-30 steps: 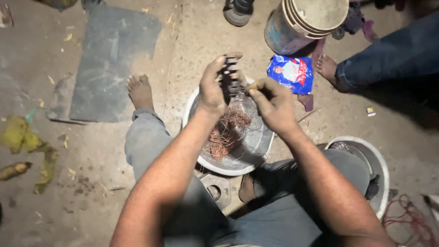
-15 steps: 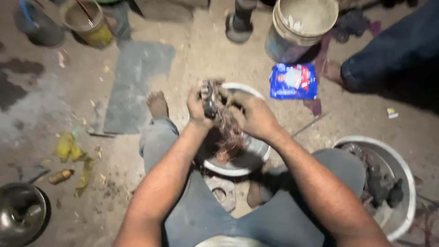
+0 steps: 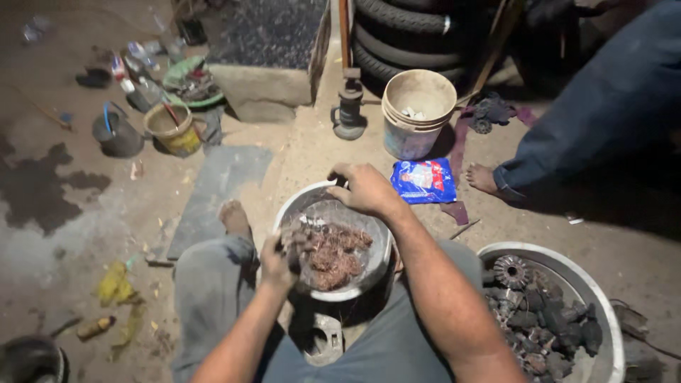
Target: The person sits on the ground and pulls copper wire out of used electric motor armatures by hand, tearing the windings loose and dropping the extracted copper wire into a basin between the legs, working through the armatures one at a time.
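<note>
Dirt workshop floor (image 3: 85, 234) w/ tyres (image 3: 411, 35)

Your metal bowl (image 3: 379, 245): dull grey, scuffed, holding tangled coppery wire (image 3: 330, 255), matt reddish. Your right-hand basin (image 3: 603, 298): pale metal rim, filled with blackened, greasy metal parts (image 3: 539, 319). Far bucket (image 3: 415, 117): stained matt plastic. Blue packet (image 3: 425, 179): glossy plastic film. Ground (image 3: 298, 149): rough, dusty concrete.

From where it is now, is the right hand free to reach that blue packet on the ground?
Probably yes. The right hand rests on the bowl's far rim, and the blue packet lies just beside it on open floor, with nothing between.
</note>
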